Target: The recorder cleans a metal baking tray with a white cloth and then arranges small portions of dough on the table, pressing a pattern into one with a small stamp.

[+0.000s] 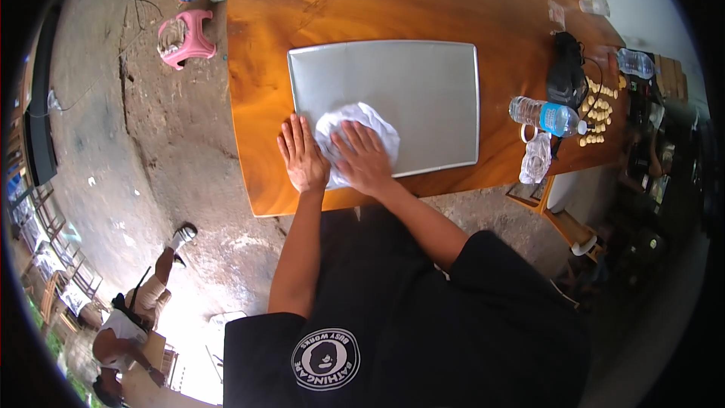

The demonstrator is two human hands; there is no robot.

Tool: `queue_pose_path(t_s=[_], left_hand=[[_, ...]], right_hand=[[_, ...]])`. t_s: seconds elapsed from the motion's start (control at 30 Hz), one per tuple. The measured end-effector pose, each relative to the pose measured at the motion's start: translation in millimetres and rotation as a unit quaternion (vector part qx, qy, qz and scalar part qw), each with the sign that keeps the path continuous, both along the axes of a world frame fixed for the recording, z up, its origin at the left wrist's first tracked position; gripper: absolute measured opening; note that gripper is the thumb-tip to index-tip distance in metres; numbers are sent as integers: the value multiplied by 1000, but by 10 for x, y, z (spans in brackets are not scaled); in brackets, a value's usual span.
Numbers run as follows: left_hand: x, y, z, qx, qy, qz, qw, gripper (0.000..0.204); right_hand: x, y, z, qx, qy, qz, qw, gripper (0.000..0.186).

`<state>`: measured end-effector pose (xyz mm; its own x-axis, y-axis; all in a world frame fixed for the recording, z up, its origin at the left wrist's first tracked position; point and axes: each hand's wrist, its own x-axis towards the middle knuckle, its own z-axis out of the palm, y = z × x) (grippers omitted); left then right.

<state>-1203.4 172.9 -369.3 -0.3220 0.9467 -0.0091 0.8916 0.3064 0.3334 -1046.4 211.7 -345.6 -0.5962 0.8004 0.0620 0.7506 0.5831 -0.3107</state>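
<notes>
A wooden table (362,0) with a glossy orange-brown grain fills the upper middle of the frame. On it, at the centre, a flat rectangular metal tray (408,83) is laid, dull silver-grey with rounded corners and a low raised rim. A crumpled white cloth (366,122) is bunched on the lower left part of the tray, soft and wrinkled, reaching to the tray's near edge.

The right hand (364,159) is pressed flat on the cloth, fingers spread and open, nothing gripped. The left hand (302,155) is laid flat and open just beside it, at the tray's lower left corner, fingers together, resting on the table edge and touching the tray's rim and the cloth's side. Both forearms are seen rising from the lower middle of the frame, above a black shirt.

At the right of the frame, a clear plastic water bottle (545,115) with a blue label is lying on its side, near a black bag (566,75) and rows of small pale pieces (596,113). A pink plastic stool (187,36) is seen on the bare ground at the upper left.
</notes>
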Motion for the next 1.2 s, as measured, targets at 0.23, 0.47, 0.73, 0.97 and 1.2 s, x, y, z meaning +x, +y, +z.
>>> queue_pose_path(t_s=[0.23, 0.47, 0.73, 0.97, 1.2], left_hand=[[132, 69, 79, 37, 15, 8, 999, 53], [52, 21, -26, 54, 27, 9, 998, 54], [112, 60, 90, -19, 44, -1, 999, 72], [65, 5, 152, 33, -11, -22, 999, 96], [34, -42, 119, -19, 12, -8, 1000, 89]], right_hand=[[1498, 1380, -177, 176, -90, -285, 938, 58], [-168, 449, -147, 29, 79, -9, 996, 53], [109, 696, -174, 30, 108, -12, 994, 49], [-128, 1042, 108, 50, 88, 43, 994, 43], [100, 308, 33, 10, 81, 98, 992, 44]])
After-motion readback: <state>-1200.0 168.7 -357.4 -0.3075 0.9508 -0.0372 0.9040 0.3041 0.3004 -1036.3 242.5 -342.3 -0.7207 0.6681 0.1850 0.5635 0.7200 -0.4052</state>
